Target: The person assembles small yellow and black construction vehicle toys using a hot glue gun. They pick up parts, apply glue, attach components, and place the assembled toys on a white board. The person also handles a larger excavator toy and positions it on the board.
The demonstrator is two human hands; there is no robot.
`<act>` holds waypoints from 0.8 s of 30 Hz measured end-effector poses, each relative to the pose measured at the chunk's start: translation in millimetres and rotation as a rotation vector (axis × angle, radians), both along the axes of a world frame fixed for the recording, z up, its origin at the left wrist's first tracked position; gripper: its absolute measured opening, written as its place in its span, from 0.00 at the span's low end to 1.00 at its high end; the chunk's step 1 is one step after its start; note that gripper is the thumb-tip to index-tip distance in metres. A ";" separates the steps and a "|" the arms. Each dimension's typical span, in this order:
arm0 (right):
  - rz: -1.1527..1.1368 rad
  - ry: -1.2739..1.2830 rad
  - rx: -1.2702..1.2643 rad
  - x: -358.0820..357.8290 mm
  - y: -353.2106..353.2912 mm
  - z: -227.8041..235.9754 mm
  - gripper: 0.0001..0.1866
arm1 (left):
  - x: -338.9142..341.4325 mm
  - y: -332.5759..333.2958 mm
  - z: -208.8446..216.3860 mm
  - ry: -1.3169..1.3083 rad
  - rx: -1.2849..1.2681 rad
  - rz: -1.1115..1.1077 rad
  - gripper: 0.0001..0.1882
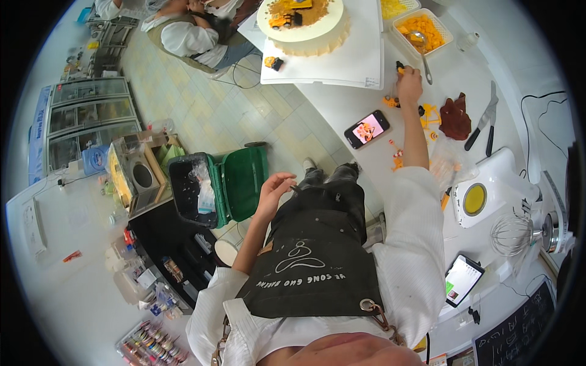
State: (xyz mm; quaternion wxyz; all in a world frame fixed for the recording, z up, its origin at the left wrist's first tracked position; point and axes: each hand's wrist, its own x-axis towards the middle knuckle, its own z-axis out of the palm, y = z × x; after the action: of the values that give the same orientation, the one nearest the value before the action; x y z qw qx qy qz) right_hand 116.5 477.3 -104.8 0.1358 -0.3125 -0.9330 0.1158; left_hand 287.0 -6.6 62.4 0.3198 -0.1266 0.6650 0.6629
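Note:
At the upper right, my right hand (410,87) reaches over the white table, its fingers closed on a small black-and-yellow toy (400,68). My left hand (276,190) is raised in front of my dark apron, its fingers curled together; a small dark bit shows at the fingertips, too small to name. Left of my right hand stands a round cream-coloured cake (320,38) on a white board (357,64). Brown crumbs and a yellow toy construction vehicle (285,21) sit on top. Another small toy vehicle (273,63) rests on the board. A yellow toy (390,102) lies beside my right wrist.
Around my right arm are a phone (367,129), a brown crumpled piece (455,118), spatulas (485,119), a basket of diced orange fruit (444,44) with a spoon, and a scale (475,199). A green bin (244,183) stands at the left. Another person (189,39) sits beyond.

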 end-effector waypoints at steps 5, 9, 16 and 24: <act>0.070 0.405 -0.184 84.5 -39.7 36.6 0.18 | -21.5 0.0 -11.0 0.083 -0.036 -0.114 0.09; 0.054 0.444 -0.724 175.6 -144.6 114.2 0.19 | -44.4 12.5 -9.8 0.119 0.067 -0.224 0.11; 0.311 0.352 -0.970 222.3 -315.4 158.0 0.18 | -83.8 6.0 -12.9 0.103 0.267 -0.696 0.17; 0.050 0.487 -0.917 201.8 -407.1 163.1 0.14 | -130.8 -51.5 0.9 0.199 0.213 -0.855 0.18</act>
State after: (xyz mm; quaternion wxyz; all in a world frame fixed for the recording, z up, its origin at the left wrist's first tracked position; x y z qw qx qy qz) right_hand 318.2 70.2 58.3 0.1952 -0.2817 -0.7350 0.5851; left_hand 156.2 -58.1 63.3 0.5109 0.2574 0.6129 0.5450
